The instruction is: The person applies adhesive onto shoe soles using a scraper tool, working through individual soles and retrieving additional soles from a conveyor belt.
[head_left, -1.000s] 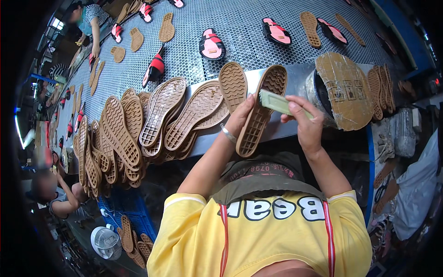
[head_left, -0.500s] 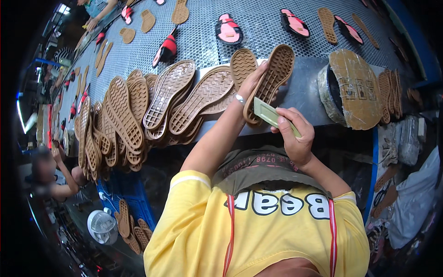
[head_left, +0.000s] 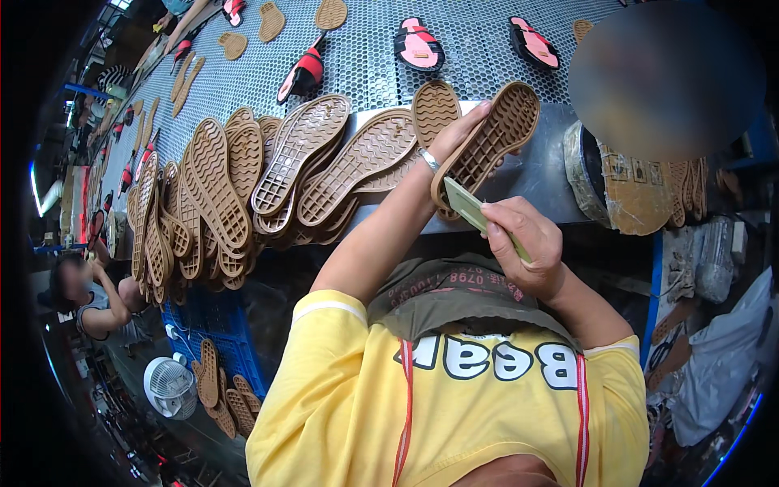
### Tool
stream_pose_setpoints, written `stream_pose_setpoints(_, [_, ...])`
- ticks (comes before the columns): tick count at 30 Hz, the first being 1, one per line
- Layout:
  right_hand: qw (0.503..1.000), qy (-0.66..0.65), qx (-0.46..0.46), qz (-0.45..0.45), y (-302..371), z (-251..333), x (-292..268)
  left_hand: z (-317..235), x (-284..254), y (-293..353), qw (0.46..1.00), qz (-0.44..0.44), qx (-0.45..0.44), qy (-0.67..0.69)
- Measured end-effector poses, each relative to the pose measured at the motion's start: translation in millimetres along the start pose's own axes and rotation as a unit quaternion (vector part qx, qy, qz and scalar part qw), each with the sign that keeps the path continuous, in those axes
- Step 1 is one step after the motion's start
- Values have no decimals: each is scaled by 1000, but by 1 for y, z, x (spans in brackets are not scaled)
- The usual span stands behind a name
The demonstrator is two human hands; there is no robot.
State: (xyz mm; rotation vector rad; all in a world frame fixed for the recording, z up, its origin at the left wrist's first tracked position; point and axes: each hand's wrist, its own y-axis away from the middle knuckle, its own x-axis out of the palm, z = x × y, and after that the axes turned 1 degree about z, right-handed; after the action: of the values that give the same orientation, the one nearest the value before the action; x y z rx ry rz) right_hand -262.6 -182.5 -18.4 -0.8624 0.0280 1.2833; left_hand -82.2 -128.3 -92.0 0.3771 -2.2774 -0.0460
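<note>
In the head view, the left hand (head_left: 458, 138) is clenched around a tan rubber shoe sole (head_left: 487, 142), holding it tread-side toward the camera and tilted, just above the near edge of the perforated metal table (head_left: 487, 49). The right hand (head_left: 523, 243) grasps a flat pale green brush (head_left: 479, 213), whose far tip touches the near end of the sole. Left of the held sole, a heap of tan soles (head_left: 268, 170) lies fanned and overlapping along the table's near edge. Farther off on the table lie red and pink sandals (head_left: 418, 45), well apart from the hands. To the right stands a round tin covered with cardboard (head_left: 625, 183). Near left, a white fan (head_left: 170, 388) sits beside a blue crate (head_left: 219, 341).
</note>
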Motion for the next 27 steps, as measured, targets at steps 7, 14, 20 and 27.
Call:
stream_pose_setpoints(7, [996,34,-71,52,-9,2,-9,-2,-2,-3,997,55,-25,50])
stream_pose_setpoints(14, [988,-6,-63,140,-32,-1,-38,-7,8,2,997,50,-48,30])
stream_pose_setpoints(20, [979,-8,-55,196,-51,-3,-58,-2,24,3,996,3,-63,60])
stream_pose_setpoints(27, [990,92,95,-48,-22,-44,-128,-11,26,37,995,-12,-97,1])
